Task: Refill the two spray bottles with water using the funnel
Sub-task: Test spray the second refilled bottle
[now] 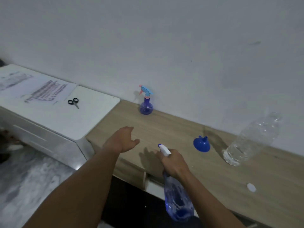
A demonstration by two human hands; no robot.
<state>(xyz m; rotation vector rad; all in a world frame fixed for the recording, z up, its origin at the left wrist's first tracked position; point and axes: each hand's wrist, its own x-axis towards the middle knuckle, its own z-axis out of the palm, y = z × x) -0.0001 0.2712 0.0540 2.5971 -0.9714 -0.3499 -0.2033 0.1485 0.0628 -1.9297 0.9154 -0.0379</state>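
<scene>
Printed sheet on white cabinet: text too blurred to read.
Scissors: black handles, beside the sheet.
Small spray bottle: round violet body, light-blue head, pink nozzle. Upright on wooden counter, against the wall.
Left hand: empty, fingers relaxed, above the counter.
Right hand: grasps the neck of the large spray bottle. Bottle is clear blue with a white head, tilted, neck hidden by fingers.
Funnel: blue, mouth down.
Water bottle: clear, top blurred.
White cap: lies loose.
</scene>
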